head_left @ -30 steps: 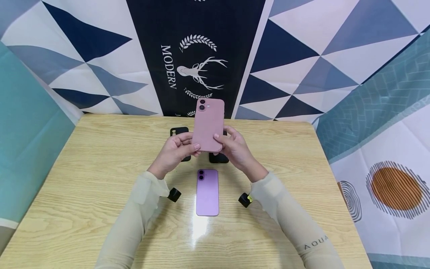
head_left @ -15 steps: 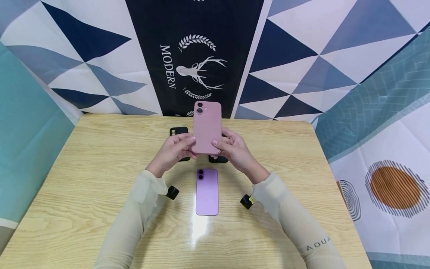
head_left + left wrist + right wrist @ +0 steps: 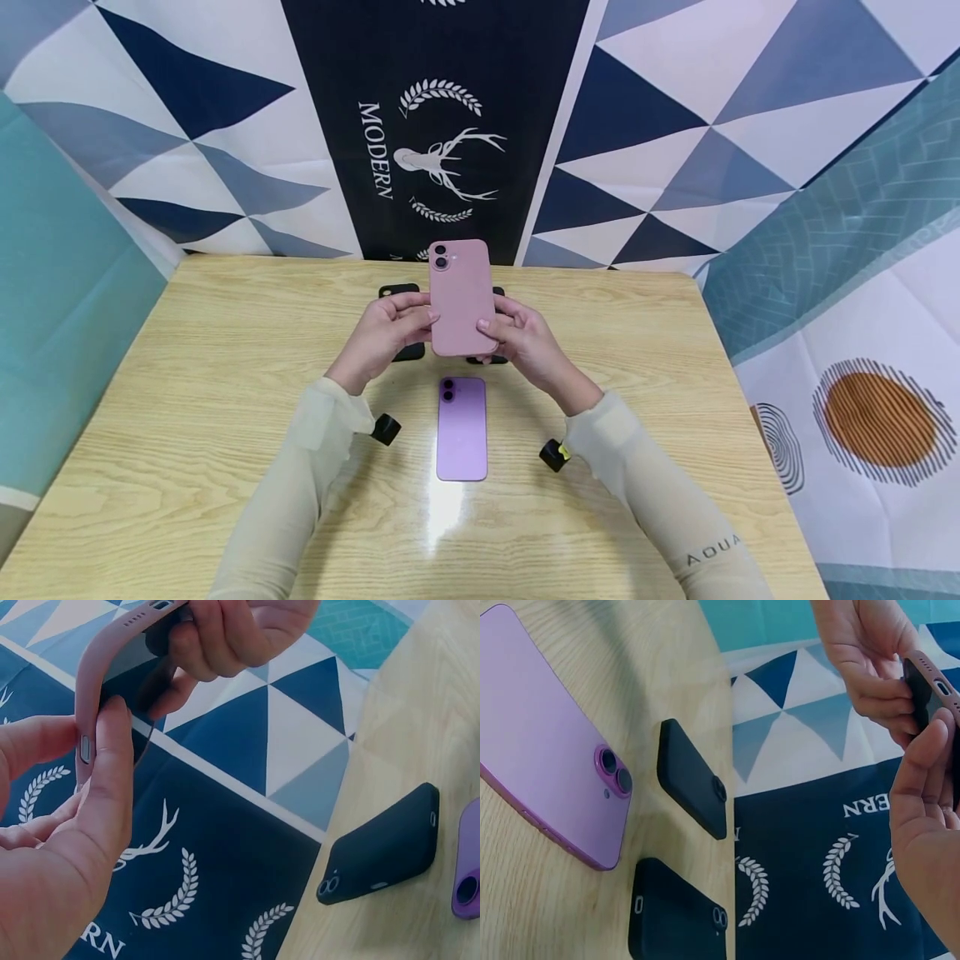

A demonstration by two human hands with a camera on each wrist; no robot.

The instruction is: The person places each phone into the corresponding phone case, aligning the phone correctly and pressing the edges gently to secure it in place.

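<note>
Both hands hold up a phone in a pink case [image 3: 461, 296] above the far part of the table, its camera side facing the head view. My left hand [image 3: 382, 337] pinches its left edge between thumb and fingers. My right hand [image 3: 528, 342] grips the lower right, thumb on the back, other fingers at the edge and behind. From the left wrist, a dark glossy face [image 3: 135, 671] shows inside the pink rim. Below the hands lies a purple phone [image 3: 462, 429], back up. Two black phone cases [image 3: 408, 350] [image 3: 679, 915] lie behind it, partly hidden by the hands in the head view.
The wooden table [image 3: 225, 400] ends at a patterned cloth backdrop [image 3: 450, 125] close behind the cases. A small black block [image 3: 386, 429] sits at the left cuff and another black block [image 3: 554, 455] at the right cuff.
The pink-cased phone has come down a little toward the near side, held by both hands throughout. My left thumb has shifted from its lower corner up to the left edge.
</note>
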